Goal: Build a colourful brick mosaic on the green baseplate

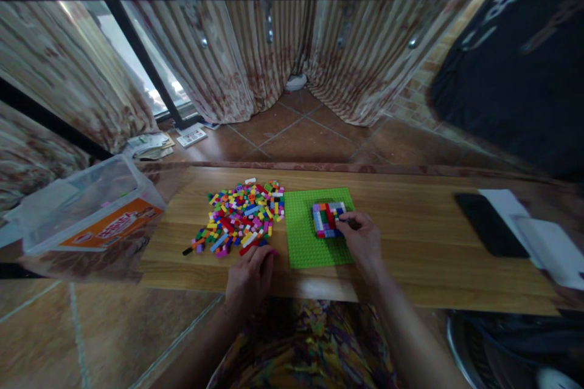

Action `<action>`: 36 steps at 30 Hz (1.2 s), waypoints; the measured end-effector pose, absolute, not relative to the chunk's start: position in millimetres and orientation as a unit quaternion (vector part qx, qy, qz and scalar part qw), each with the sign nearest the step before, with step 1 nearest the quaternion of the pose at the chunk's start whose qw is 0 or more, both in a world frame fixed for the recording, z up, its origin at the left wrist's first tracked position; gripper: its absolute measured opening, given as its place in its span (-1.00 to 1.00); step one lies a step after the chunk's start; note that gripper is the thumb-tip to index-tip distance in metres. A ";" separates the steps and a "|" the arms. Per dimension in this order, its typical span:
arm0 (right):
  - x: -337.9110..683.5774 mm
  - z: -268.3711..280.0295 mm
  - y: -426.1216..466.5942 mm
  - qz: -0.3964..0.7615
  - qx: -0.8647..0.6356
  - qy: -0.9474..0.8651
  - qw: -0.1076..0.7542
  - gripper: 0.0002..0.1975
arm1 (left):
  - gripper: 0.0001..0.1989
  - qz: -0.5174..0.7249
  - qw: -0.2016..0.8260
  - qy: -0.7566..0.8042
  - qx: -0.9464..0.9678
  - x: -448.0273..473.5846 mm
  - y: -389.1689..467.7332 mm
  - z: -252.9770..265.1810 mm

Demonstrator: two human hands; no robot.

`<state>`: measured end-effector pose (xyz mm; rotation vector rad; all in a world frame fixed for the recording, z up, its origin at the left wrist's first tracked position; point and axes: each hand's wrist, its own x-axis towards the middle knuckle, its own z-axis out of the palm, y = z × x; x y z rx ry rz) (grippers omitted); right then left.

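Observation:
A green studded baseplate point(298, 246) lies on the wooden table, and a small multicoloured brick build point(322, 219) stands on it, with a red row across its middle. At the build's right side, my right hand point(362, 240) has thumb and index finger pinched together; whatever lies between them is too small to name. To the left spreads a heap of loose toy bricks point(246, 213) in many colours. My left hand point(250, 273) rests at the heap's near edge, fingers curled, with a magenta brick point(273, 252) at its fingertips.
A clear plastic box point(155, 194) with an orange label stands left of the table point(410, 237). On the right lie a black flat object point(490, 225) and white sheets point(552, 249). Curtains point(255, 61) hang beyond the tiled floor, where papers point(148, 146) lie.

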<state>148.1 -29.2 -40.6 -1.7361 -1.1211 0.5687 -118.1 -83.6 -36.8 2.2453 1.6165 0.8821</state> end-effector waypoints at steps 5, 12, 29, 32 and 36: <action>148.8 -39.3 -29.7 0.241 -0.705 -0.461 0.481 -0.73 | -0.86 0.306 0.122 0.545 0.771 -119.9 -83.0 -40.2; 155.8 -39.3 -45.9 0.283 -0.676 -0.426 0.531 -0.64 | -0.85 0.314 0.114 0.538 0.774 -121.2 -80.0 -40.5; 219.2 -50.8 -71.2 0.105 -0.750 -0.439 0.483 -0.75 | -0.85 0.300 0.270 0.593 0.697 -113.3 -70.5 -13.3; 213.3 -48.9 -72.0 0.086 -0.746 -0.470 0.465 -0.76 | -0.86 0.309 0.299 0.584 0.688 -101.3 -65.0 -3.5; 207.4 -46.1 -71.2 0.076 -0.738 -0.487 0.461 -0.74 | -0.87 0.312 0.344 0.536 0.705 -76.0 -49.9 6.0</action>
